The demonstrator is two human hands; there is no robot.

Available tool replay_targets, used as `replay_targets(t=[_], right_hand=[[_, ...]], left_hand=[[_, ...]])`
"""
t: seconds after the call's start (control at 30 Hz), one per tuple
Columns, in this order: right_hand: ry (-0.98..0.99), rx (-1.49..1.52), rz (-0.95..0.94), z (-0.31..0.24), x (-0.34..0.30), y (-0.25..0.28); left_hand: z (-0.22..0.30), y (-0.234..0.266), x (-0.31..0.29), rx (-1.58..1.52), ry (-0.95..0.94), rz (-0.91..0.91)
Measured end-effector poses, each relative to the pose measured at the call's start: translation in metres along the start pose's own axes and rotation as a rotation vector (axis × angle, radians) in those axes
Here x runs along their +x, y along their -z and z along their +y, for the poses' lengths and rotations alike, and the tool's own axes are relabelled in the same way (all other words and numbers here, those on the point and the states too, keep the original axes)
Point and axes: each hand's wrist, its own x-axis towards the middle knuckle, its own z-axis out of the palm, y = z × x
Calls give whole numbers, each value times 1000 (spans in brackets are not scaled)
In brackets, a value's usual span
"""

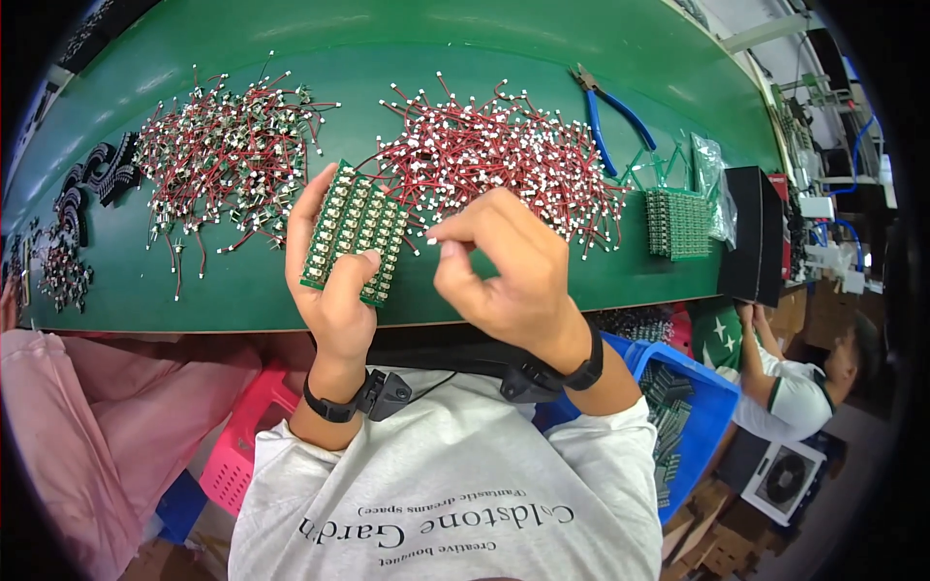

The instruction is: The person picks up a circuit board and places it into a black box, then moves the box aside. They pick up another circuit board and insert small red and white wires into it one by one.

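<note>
My left hand (334, 315) grips a green circuit board panel (360, 221) set with rows of small pale metal-and-white parts. Its thumb lies across the panel's face and the fingers run along the left edge and behind. Just right of the panel, my right hand (518, 276) is closed in a pinch of thumb and forefinger. A small whitish bit shows by those fingertips, too small to make out. Behind both hands spreads a pile of short red wires with white connectors (484, 145). A second pile of wired small green boards (228, 155) lies to the left.
Blue-handled pliers (615, 111) lie on the green table (373, 73). Stacked green panels (678, 225), a clear plastic bag (712, 184) and a black box (753, 232) stand right. Black coiled strips (92, 174) lie left. A blue bin (712, 397) is beside me; people sit on both sides.
</note>
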Motion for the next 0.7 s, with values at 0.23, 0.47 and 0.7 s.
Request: replay_targets(t=[0.23, 0.47, 0.7], right_hand=[[-29, -7, 26, 1, -4, -19], [-68, -40, -13, 6, -11, -21], [-6, -148, 0, 6, -14, -26]], left_hand=[[7, -5, -12, -45, 38, -13], [13, -2, -21, -17, 33, -41], [8, -1, -23, 5, 30, -79]])
